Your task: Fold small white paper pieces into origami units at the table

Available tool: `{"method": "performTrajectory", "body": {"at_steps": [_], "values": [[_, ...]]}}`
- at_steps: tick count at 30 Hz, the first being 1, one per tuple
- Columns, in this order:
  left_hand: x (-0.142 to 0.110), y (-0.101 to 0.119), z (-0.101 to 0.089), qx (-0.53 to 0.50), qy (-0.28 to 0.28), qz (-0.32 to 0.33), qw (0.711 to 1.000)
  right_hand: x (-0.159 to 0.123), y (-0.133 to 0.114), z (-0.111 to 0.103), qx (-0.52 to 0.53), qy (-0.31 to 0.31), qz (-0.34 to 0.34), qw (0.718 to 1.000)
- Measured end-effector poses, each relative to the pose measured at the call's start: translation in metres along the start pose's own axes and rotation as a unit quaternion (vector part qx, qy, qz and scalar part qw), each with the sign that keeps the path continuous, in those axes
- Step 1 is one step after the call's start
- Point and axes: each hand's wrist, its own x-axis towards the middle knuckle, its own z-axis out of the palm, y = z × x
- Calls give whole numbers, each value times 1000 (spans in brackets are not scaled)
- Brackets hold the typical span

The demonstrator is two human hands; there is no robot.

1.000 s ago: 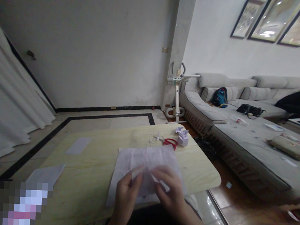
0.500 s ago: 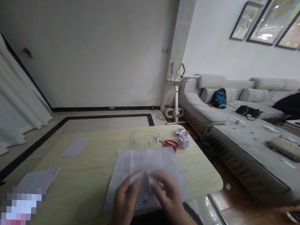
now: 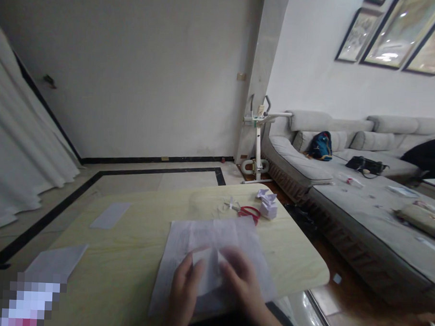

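A small folded piece of white paper (image 3: 207, 266) is pinched between both hands. Its left edge is in my left hand (image 3: 187, 279), thumb over fingers. At its right edge my right hand (image 3: 240, 274) closes on it, the fingertips partly hidden. Below the hands a larger creased sheet with faint print (image 3: 185, 233) lies on the wooden table (image 3: 141, 256). Just past that sheet are red-handled scissors (image 3: 249, 212), with thin scraps near the blades. Several folded paper shapes (image 3: 269, 206) stand beside the scissors, by the far right corner.
Two white sheets rest on the table's left, one farther back (image 3: 110, 215) and one nearer (image 3: 56, 261). A grey sofa (image 3: 362, 222) with bags on it runs along the right. An exercise machine (image 3: 258, 140) stands behind the table. Part of a dark-clothed person (image 3: 429, 155) shows at far right.
Both hands stay on the small paper, and its surface has turned to show a wider face between them. The whole view has shifted slightly; the table things lie as before.
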Motion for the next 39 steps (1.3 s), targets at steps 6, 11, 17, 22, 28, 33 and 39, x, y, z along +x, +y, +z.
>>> {"method": "performTrajectory", "body": {"at_steps": [6,11,17,22,28,33,39], "values": [[1,-3,-3,-14,-9,-21,1000,-1,16,1,37,6,50,998],[0,1,-3,3,-19,-16,1000,2,17,-2,44,-20,83,995],[1,-15,-1,29,-11,26,999,2,11,-4,48,-40,90,994],[-2,-11,-1,47,-53,55,996,3,1,-9,57,-56,87,993],[0,2,0,62,-62,89,992,6,-12,-8,115,-98,77,986],[0,-2,4,95,-38,84,991,6,-11,-5,126,-80,82,985],[-1,-4,2,105,-24,72,992,0,-1,-6,105,-71,96,987]]}}
